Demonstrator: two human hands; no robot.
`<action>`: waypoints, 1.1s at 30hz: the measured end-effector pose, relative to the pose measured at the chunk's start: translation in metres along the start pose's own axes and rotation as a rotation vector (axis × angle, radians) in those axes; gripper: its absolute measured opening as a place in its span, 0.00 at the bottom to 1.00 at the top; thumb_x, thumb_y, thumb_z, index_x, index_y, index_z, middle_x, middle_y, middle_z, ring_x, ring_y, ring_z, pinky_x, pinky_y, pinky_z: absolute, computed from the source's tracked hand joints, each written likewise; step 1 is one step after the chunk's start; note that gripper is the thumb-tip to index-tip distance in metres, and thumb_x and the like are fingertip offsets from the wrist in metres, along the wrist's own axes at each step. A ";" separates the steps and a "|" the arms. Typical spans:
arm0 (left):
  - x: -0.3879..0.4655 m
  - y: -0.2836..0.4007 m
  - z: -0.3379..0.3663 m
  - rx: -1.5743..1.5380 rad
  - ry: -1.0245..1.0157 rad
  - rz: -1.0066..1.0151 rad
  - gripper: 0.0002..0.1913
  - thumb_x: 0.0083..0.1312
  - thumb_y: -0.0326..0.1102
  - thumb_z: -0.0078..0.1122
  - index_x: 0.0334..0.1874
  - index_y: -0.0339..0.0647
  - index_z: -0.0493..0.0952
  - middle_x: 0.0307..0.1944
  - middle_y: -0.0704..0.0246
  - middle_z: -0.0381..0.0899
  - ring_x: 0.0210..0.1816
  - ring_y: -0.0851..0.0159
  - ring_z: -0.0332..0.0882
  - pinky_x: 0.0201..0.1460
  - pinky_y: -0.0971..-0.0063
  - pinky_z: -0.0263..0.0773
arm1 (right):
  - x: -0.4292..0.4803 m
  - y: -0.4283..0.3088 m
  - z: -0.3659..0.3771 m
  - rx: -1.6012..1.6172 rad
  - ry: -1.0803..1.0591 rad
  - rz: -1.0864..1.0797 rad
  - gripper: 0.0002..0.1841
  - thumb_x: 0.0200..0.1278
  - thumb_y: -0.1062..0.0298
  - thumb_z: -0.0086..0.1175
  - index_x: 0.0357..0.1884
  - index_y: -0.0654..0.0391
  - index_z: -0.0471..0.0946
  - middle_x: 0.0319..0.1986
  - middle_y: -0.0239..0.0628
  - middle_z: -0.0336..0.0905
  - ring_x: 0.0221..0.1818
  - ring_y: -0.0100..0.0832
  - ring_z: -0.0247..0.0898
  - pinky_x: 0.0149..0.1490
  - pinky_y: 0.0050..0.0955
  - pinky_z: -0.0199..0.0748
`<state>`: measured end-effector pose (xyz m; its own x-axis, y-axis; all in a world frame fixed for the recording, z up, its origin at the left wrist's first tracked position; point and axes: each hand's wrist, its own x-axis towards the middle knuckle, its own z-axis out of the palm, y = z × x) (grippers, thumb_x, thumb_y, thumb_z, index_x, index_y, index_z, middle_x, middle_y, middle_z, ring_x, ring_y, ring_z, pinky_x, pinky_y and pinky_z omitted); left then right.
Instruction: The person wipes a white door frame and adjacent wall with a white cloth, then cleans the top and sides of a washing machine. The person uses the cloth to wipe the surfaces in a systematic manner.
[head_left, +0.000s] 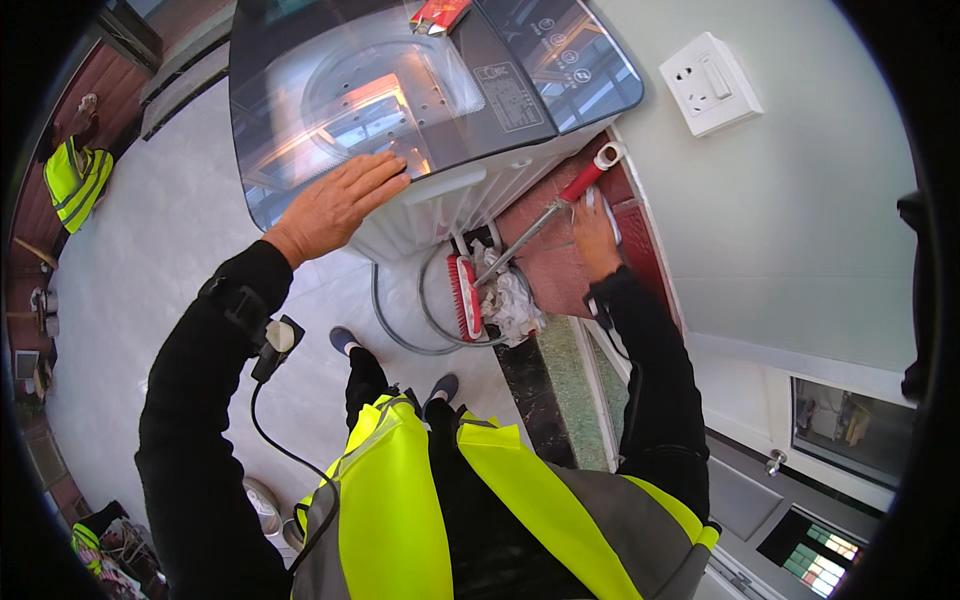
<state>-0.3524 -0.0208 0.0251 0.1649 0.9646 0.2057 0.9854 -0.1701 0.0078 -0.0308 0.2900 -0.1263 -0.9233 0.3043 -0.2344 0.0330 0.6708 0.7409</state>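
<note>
My left hand (341, 201) lies flat, palm down, on the front edge of the glass lid of a washing machine (450, 112), and holds nothing. At the right, beside the wall, my right hand (598, 232) has its fingers around a white object (613, 219), mostly hidden by the hand. Close above that hand is the red grip of a long-handled scrub brush (525, 234). The brush's red-bristled head (463, 298) rests low by crumpled white material (511, 304), next to a grey hose (375, 304).
A red packet (441, 15) lies on the machine's lid. A white wall socket (709, 84) juts from the wall at the right. A white door with a knob (776, 463) stands lower right. Another person in a yellow vest (77, 184) is at the far left.
</note>
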 end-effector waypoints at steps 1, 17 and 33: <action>0.000 0.000 -0.001 0.004 -0.008 -0.006 0.31 0.59 0.19 0.52 0.67 0.44 0.63 0.66 0.63 0.64 0.68 0.56 0.61 0.71 0.68 0.58 | 0.021 -0.001 0.009 0.006 0.078 0.069 0.27 0.64 0.62 0.42 0.65 0.58 0.66 0.67 0.44 0.60 0.72 0.40 0.48 0.74 0.46 0.40; 0.001 -0.002 0.007 -0.028 0.026 -0.028 0.33 0.56 0.17 0.56 0.66 0.48 0.65 0.66 0.64 0.65 0.67 0.56 0.63 0.70 0.67 0.60 | -0.065 -0.107 0.080 -0.073 -0.204 -0.166 0.26 0.68 0.63 0.39 0.66 0.59 0.64 0.65 0.45 0.61 0.71 0.44 0.47 0.72 0.48 0.42; -0.001 -0.003 0.010 -0.015 0.052 -0.014 0.35 0.55 0.17 0.58 0.67 0.50 0.63 0.68 0.66 0.63 0.68 0.57 0.61 0.72 0.68 0.59 | -0.093 -0.052 -0.008 0.539 0.264 0.062 0.19 0.53 0.70 0.48 0.48 0.63 0.77 0.54 0.49 0.72 0.65 0.45 0.59 0.68 0.51 0.53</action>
<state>-0.3552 -0.0189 0.0151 0.1485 0.9553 0.2557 0.9867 -0.1603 0.0260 0.0502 0.2209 -0.1381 -0.9749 0.2222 0.0141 0.2156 0.9265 0.3083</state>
